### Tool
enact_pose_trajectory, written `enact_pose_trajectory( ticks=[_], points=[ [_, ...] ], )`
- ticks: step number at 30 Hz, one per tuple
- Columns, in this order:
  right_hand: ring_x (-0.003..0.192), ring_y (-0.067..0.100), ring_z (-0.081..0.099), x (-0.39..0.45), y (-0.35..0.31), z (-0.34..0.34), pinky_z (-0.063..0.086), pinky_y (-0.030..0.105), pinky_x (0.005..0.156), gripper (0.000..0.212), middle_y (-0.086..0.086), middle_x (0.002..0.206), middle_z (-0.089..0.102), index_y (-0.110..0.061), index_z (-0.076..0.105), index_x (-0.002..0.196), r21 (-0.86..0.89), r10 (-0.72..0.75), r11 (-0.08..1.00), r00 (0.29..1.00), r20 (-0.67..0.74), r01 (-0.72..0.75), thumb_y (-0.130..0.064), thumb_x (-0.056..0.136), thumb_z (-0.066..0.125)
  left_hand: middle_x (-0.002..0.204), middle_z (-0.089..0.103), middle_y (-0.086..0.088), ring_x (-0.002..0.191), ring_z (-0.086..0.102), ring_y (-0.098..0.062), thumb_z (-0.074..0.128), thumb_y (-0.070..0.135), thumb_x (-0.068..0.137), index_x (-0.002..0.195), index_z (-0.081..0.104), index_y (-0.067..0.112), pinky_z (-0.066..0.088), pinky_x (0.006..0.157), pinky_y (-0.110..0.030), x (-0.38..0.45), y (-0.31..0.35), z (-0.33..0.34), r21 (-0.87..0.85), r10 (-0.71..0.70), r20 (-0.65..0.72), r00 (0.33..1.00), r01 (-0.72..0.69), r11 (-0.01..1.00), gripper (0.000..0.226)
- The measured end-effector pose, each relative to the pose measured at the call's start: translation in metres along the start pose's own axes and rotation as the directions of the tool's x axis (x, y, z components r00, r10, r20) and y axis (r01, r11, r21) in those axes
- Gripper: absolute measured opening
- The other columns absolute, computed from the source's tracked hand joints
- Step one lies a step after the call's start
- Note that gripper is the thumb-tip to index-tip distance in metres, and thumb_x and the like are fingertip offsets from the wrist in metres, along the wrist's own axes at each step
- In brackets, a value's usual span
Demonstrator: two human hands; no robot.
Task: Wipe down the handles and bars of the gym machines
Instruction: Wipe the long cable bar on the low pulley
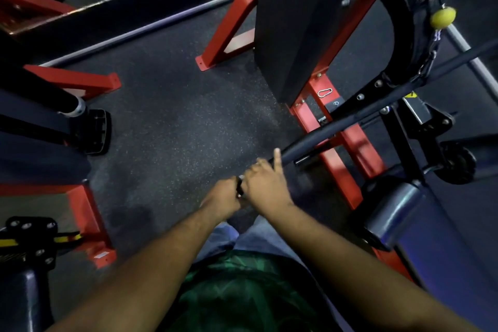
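A long black pull-down bar [318, 137] slants from the upper right down to the middle of the view. It hangs from a chain [428, 62] below a yellow ball [442, 17]. My left hand [223, 197] grips the bar's near end in a fist, where a metal end cap shows. Just above it, my right hand [265, 186] is wrapped over the bar, its index finger sticking straight up. No cloth is visible in either hand.
The machine's red frame [336, 159] and tall black weight-stack cover [296, 21] stand right of the hands. A dark padded roller [390, 207] sits at lower right. Other red machine feet [86, 215] line the left. Speckled rubber floor [167, 121] lies between.
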State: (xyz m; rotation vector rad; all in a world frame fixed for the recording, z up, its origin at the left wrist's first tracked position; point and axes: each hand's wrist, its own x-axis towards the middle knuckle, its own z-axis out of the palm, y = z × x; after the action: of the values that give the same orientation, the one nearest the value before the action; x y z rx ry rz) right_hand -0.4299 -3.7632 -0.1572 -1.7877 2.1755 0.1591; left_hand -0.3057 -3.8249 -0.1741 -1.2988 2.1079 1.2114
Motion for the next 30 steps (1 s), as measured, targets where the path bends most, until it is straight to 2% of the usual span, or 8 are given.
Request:
enact_pose_trajectory(
  ticks=[3, 5, 8, 11, 18, 22, 25, 30],
  points=[
    [0.120, 0.024, 0.053, -0.002, -0.010, 0.001, -0.009, 0.061, 0.120, 0.033, 0.000, 0.111, 0.069, -0.017, 0.065, 0.125, -0.025, -0.144, 0.989, 0.982, 0.121, 0.148, -0.027, 0.097, 0.050, 0.120, 0.068, -0.012, 0.095, 0.062, -0.020, 0.070, 0.023, 0.094, 0.155, 0.025, 0.016, 0.045, 0.076, -0.031, -0.002, 0.000, 0.006, -0.181, -0.020, 0.016, 1.000, 0.022, 0.983, 0.077],
    [0.110, 0.020, 0.060, 0.000, 0.008, 0.000, -0.009, 0.066, 0.118, 0.028, -0.004, 0.102, 0.070, -0.022, 0.070, 0.118, -0.052, -0.249, 0.967, 0.967, 0.051, 0.251, -0.031, 0.094, 0.057, 0.128, 0.064, -0.011, 0.107, 0.064, -0.026, 0.072, 0.013, 0.093, 0.162, -0.007, 0.012, 0.047, 0.082, -0.031, -0.006, -0.002, 0.005, -0.229, 0.017, 0.042, 0.999, -0.007, 0.973, 0.105],
    [0.107, 0.017, 0.063, 0.002, 0.044, 0.001, -0.003, 0.077, 0.113, 0.020, -0.008, 0.095, 0.069, -0.026, 0.074, 0.098, -0.106, -0.168, 0.982, 0.981, -0.096, 0.157, -0.036, 0.093, 0.058, 0.134, 0.058, -0.007, 0.114, 0.062, -0.030, 0.067, 0.005, 0.092, 0.161, -0.017, 0.013, 0.050, 0.092, -0.033, -0.006, -0.007, 0.004, -0.194, 0.044, 0.039, 0.998, -0.036, 0.980, 0.109],
    [0.126, 0.019, 0.057, -0.003, 0.032, 0.005, 0.005, 0.078, 0.113, 0.022, -0.007, 0.102, 0.070, -0.024, 0.075, 0.099, -0.040, -0.042, 0.999, 0.981, -0.190, 0.035, -0.033, 0.092, 0.056, 0.129, 0.059, -0.011, 0.113, 0.062, -0.030, 0.070, 0.007, 0.090, 0.162, -0.011, 0.013, 0.052, 0.095, -0.039, -0.001, -0.012, 0.004, -0.174, 0.043, 0.036, 0.998, -0.036, 0.984, 0.109],
    [0.146, 0.022, 0.040, -0.025, 0.046, 0.031, 0.010, 0.072, 0.116, 0.042, -0.004, 0.146, 0.056, -0.025, 0.061, 0.136, -0.063, -0.294, 0.955, 0.912, -0.286, 0.288, -0.026, 0.094, 0.063, 0.128, 0.062, -0.010, 0.110, 0.063, -0.024, 0.072, 0.008, 0.088, 0.144, 0.040, 0.010, 0.049, 0.086, -0.032, 0.001, -0.016, 0.005, -0.205, 0.125, 0.006, 0.992, -0.121, 0.971, 0.065],
    [0.150, 0.022, 0.033, -0.012, 0.089, 0.013, 0.006, 0.069, 0.118, 0.034, -0.002, 0.153, 0.050, -0.024, 0.062, 0.135, 0.091, 0.069, 0.995, 0.916, -0.395, -0.036, -0.030, 0.103, 0.052, 0.115, 0.063, -0.010, 0.098, 0.062, -0.025, 0.068, 0.013, 0.091, 0.134, 0.049, 0.013, 0.047, 0.076, -0.032, 0.004, -0.019, 0.002, -0.109, 0.099, 0.019, 0.995, -0.096, 0.989, 0.047],
    [0.150, 0.030, 0.031, -0.014, 0.062, 0.022, 0.016, 0.066, 0.119, 0.036, 0.003, 0.154, 0.049, -0.020, 0.063, 0.134, 0.196, 0.167, 0.977, 0.892, -0.420, -0.090, -0.025, 0.103, 0.046, 0.110, 0.066, -0.012, 0.096, 0.064, -0.027, 0.068, 0.014, 0.091, 0.120, 0.052, 0.012, 0.053, 0.079, -0.038, 0.004, -0.019, 0.003, -0.062, 0.103, 0.029, 0.994, -0.101, 0.993, 0.033],
    [0.151, 0.023, 0.031, -0.048, 0.008, 0.059, 0.000, 0.065, 0.119, 0.062, -0.004, 0.157, 0.044, -0.023, 0.051, 0.147, 0.044, -0.169, 0.980, 0.929, -0.330, 0.194, -0.014, 0.087, 0.067, 0.123, 0.066, -0.015, 0.106, 0.065, -0.027, 0.066, 0.011, 0.094, 0.137, 0.049, 0.007, 0.052, 0.092, -0.041, 0.003, -0.021, -0.001, -0.118, 0.247, 0.118, 0.962, -0.233, 0.965, 0.047]
  ],
)
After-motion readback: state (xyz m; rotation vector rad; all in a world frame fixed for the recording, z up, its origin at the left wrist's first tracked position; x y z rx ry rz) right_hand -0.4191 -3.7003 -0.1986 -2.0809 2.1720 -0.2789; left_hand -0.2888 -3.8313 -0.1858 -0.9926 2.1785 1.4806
